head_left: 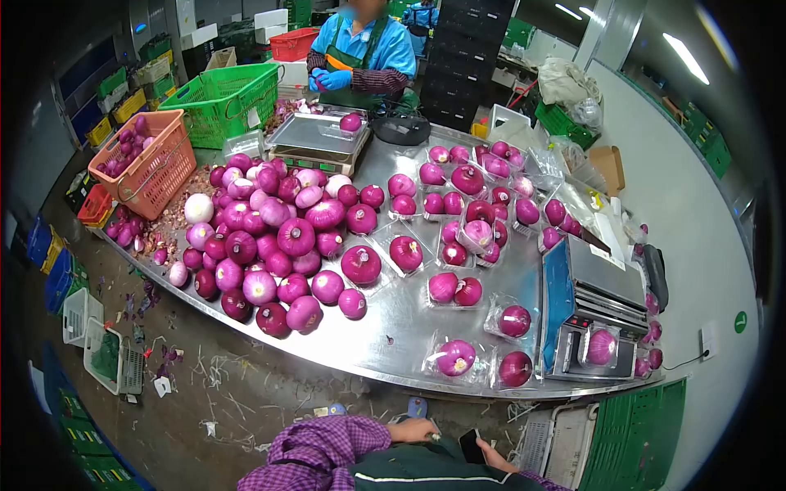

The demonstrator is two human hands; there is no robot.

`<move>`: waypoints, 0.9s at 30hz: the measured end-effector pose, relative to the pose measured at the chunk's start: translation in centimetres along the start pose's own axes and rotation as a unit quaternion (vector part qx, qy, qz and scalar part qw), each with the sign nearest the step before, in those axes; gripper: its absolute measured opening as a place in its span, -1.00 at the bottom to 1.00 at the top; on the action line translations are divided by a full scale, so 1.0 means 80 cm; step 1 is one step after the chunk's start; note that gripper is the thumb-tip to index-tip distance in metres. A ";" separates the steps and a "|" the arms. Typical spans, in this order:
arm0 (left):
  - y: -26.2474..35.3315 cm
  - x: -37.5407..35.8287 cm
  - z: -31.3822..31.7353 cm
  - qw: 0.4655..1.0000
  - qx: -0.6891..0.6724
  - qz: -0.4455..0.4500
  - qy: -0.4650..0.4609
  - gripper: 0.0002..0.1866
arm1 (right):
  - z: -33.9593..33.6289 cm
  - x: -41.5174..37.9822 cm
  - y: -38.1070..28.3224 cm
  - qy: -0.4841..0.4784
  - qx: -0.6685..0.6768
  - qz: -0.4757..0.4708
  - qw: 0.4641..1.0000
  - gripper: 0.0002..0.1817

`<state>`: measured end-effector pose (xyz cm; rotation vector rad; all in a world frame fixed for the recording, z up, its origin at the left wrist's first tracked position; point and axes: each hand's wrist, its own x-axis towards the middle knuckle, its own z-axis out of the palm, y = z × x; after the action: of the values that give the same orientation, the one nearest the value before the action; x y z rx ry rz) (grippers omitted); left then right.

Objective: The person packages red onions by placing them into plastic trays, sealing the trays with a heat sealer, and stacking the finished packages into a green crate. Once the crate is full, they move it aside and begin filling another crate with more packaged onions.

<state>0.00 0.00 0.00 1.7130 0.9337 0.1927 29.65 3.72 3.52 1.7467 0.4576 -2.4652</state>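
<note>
My left hand, below a purple checked sleeve, is at my dark green apron. Its fingers are curled closed, and a small pale bit shows at their tips that I cannot make out. To its right, my right hand grips a black phone, seen at an angle. Both hands are in front of the steel table, below its near edge, apart from the onions. On the tabletop nearest them sit a red onion in a clear tray and another red onion in clear packaging.
A big heap of red onions covers the table's left half. Packed onions fill the right, beside a wrapping machine. Beyond a scale stands a person in blue gloves. Orange and green crates stand at left.
</note>
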 end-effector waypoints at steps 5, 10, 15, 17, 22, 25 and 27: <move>0.093 -0.077 -0.105 0.898 -0.205 0.105 0.375 -0.65 | 0.013 0.057 -0.022 0.008 -0.154 -0.090 0.984 -0.48; 0.186 -0.134 -0.148 0.884 -0.027 0.217 0.413 -0.58 | 0.093 0.068 -0.074 -0.011 -0.374 -0.096 0.922 -0.49; 0.195 -0.144 -0.139 0.850 0.010 0.218 0.480 -0.62 | 0.155 0.042 -0.126 -0.127 -0.411 -0.005 0.903 -0.48; 0.198 -0.148 -0.136 0.841 -0.005 0.216 0.496 -0.63 | 0.161 0.029 -0.139 -0.153 -0.415 0.028 0.896 -0.47; 0.201 -0.158 -0.136 0.798 -0.044 0.234 0.554 -0.64 | 0.146 -0.012 -0.196 -0.156 -0.429 0.087 0.885 -0.46; 0.205 -0.164 -0.121 0.787 -0.058 0.221 0.574 -0.62 | 0.129 -0.043 -0.231 -0.132 -0.430 0.092 0.888 -0.46; 0.204 -0.164 -0.111 0.762 -0.066 0.219 0.605 -0.60 | 0.129 -0.045 -0.246 -0.119 -0.441 0.087 0.885 -0.45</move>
<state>-5.90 -3.20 21.76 1.5356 1.3139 1.8019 16.81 19.06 13.81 1.0323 1.1080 -1.8197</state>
